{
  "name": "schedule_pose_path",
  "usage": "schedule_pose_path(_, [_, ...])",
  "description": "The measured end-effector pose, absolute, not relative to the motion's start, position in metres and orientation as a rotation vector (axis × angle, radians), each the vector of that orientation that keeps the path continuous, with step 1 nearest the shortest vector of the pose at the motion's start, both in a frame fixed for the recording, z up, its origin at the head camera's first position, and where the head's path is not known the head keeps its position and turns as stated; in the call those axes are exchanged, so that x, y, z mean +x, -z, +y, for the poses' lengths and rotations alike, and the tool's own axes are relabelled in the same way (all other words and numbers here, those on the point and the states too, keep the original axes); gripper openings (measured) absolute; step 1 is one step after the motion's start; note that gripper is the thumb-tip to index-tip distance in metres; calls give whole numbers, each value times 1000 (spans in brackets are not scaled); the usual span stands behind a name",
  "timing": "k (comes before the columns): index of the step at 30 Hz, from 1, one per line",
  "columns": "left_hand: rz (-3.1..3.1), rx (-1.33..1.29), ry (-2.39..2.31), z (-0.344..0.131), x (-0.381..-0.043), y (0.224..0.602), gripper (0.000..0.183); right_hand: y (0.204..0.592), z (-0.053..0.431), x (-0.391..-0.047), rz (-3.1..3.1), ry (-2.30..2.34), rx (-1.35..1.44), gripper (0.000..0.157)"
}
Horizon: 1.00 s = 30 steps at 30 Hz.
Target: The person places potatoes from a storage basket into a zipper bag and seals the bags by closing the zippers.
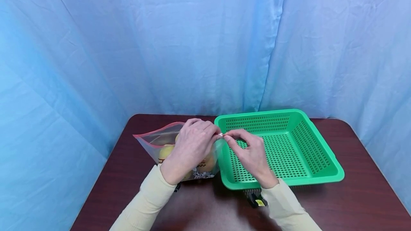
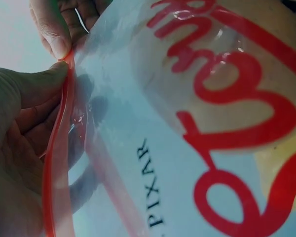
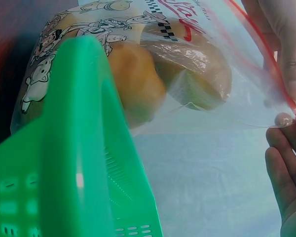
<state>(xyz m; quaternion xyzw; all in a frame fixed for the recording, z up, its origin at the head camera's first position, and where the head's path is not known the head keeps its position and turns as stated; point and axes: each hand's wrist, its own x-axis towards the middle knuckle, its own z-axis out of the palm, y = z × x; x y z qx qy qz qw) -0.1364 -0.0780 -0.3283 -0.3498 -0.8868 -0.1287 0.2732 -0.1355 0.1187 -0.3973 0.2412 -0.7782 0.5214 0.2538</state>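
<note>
A clear zip-top bag [image 1: 148, 148] with a red seal strip and printed cartoon figures stands on the table, holding several fruits. An orange-coloured fruit [image 3: 134, 81] and a yellow-green one [image 3: 200, 91] show through its side. Its mouth gapes at the left end, where the two red edges lie apart. My left hand [image 1: 192, 143] is over the bag and pinches the strip near its right corner between thumb and fingers. Facing it, my right hand [image 1: 252, 152] pinches the very end of the strip with thumb and forefinger. In the left wrist view, both sets of fingertips almost meet at the strip.
A green perforated basket [image 1: 285, 180] stands right of the bag, below my right hand, its rim close beside the bag. A small black object with a yellow label [image 1: 257, 200] lies by the basket's front. Blue curtains [image 1: 199, 45] hang behind the dark wooden table [image 1: 118, 184].
</note>
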Motion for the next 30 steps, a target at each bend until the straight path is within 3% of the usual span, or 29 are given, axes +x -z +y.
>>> schedule_pose_path(30, [-2415, -956, 378, -85, -135, 332, 7, 397, 116, -134, -2162, -1353, 663, 16])
